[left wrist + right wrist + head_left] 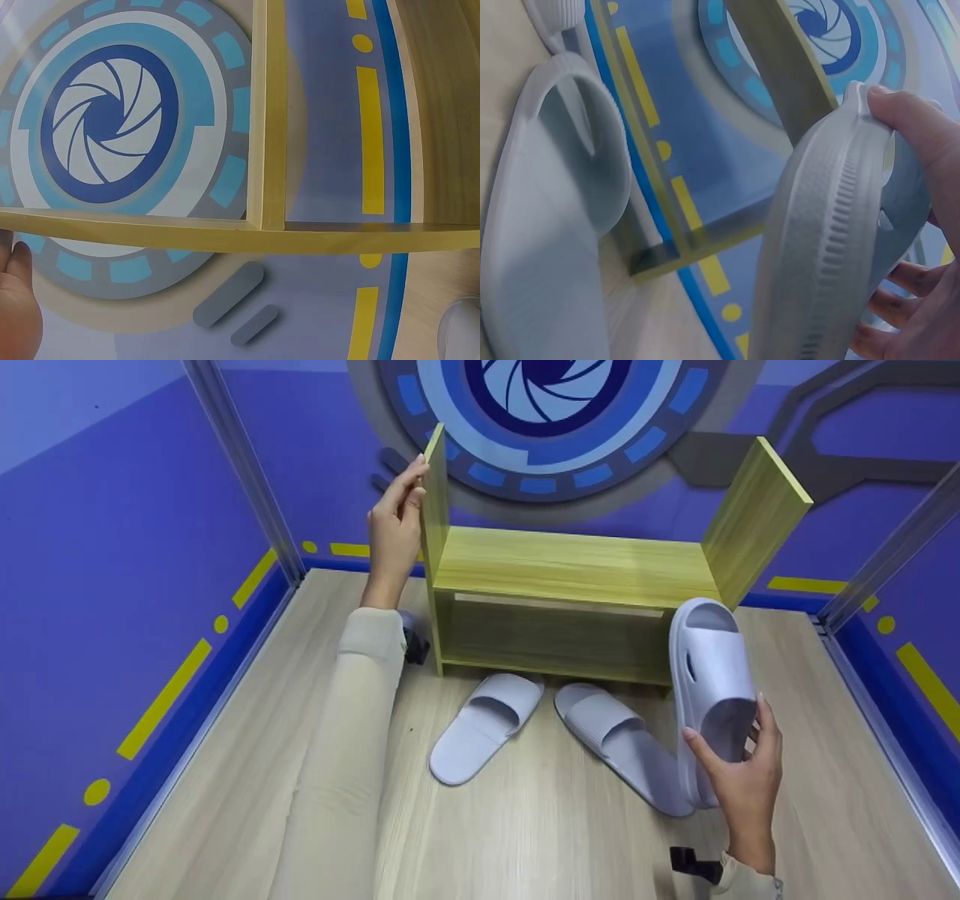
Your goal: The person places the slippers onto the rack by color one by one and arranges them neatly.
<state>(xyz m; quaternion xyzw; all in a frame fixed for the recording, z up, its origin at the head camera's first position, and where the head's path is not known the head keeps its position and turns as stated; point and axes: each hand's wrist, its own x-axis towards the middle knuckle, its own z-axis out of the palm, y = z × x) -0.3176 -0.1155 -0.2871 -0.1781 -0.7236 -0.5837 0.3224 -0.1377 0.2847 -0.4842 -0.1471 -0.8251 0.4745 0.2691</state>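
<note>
My left hand (396, 529) touches the outer side of the left upright panel (433, 510) of a two-level wooden rack (570, 566), near its top. In the left wrist view only part of that hand (16, 307) shows, below the board. My right hand (746, 780) grips a light grey slide slipper (716, 660) with a slot in its strap, thumb on one side and fingers on the other. It is lifted, toe toward the rack, before the rack's right end. In the right wrist view the held slipper's ribbed side (817, 247) faces the camera.
Two thinner grey slippers lie on the wooden floor before the rack: one at left (487, 727), one at right (622, 742), partly behind the held slipper. A pale object (461, 330) beside the rack is mostly cut off. Blue walls surround the floor.
</note>
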